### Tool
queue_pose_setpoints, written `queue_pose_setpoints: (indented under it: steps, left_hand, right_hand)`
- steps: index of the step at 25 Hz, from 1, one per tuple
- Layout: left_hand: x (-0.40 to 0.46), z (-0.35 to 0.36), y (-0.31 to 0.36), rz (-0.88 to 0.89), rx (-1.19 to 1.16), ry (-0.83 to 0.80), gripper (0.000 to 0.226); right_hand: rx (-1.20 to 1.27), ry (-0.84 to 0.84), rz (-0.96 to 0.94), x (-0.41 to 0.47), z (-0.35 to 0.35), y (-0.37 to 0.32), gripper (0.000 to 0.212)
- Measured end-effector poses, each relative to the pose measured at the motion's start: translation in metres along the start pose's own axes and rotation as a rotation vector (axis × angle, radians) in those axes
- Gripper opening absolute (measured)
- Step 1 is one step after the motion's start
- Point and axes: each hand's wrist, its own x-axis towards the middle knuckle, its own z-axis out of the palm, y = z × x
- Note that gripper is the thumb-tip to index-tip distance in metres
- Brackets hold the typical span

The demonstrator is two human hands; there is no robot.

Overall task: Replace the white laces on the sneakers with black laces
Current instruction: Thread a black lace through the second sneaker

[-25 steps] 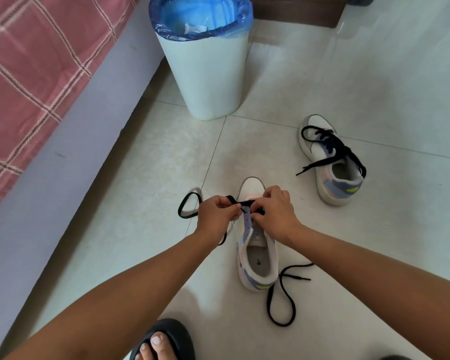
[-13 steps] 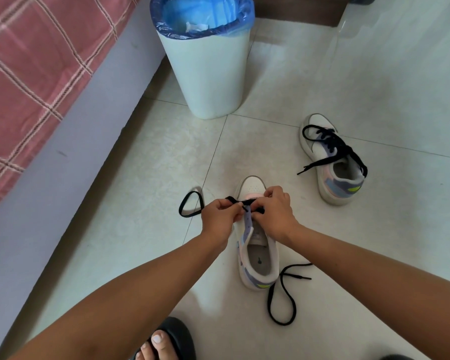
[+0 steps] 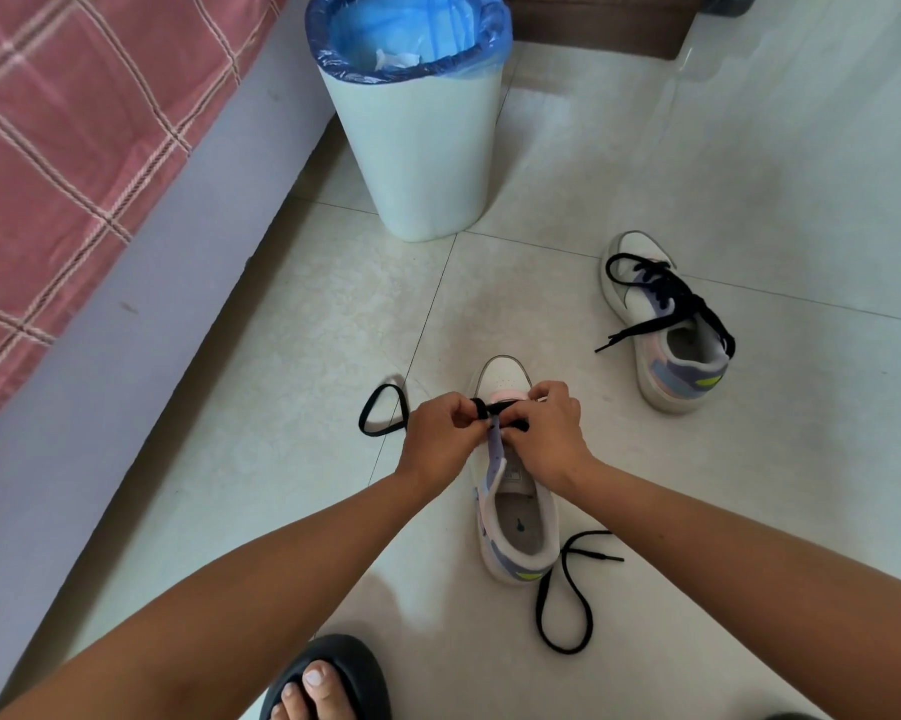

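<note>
Head view looks down on the near sneaker (image 3: 516, 517) on the tiled floor (image 3: 292, 356), where the left hand (image 3: 440, 441) and right hand (image 3: 547, 439) each pinch the black lace (image 3: 497, 407) across its front eyelets. Loose lace ends trail to the left (image 3: 380, 415) and beside the heel (image 3: 562, 595). A second sneaker (image 3: 666, 324), already black-laced, lies well apart to the right, near a white bin (image 3: 417, 148).
</note>
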Motion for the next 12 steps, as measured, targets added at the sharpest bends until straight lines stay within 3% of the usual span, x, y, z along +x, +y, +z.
queue_pose_setpoints:
  steps: [5, 7, 9, 11, 12]
  left_hand:
    - [-0.004, 0.005, 0.005, 0.102, 0.188, -0.034, 0.004]
    - [-0.017, 0.007, 0.003, 0.139, 0.19, -0.045, 0.018]
    - [-0.041, 0.013, -0.007, 0.156, 0.265, -0.111, 0.047]
    - [-0.062, 0.019, -0.018, 0.106, 0.532, -0.203, 0.073]
    - [-0.068, 0.02, -0.022, 0.039, 0.637, -0.225, 0.076]
  right_hand:
    - [-0.138, -0.006, -0.03, 0.001, 0.0, -0.001, 0.016]
    - [-0.279, -0.037, -0.063, 0.003, -0.001, -0.004, 0.019]
    - [-0.442, -0.086, -0.072, 0.002, 0.002, -0.009, 0.027]
    - [-0.538, -0.135, -0.068, -0.001, 0.008, -0.015, 0.038]
    - [-0.562, -0.159, -0.075, -0.003, 0.008, -0.018, 0.042]
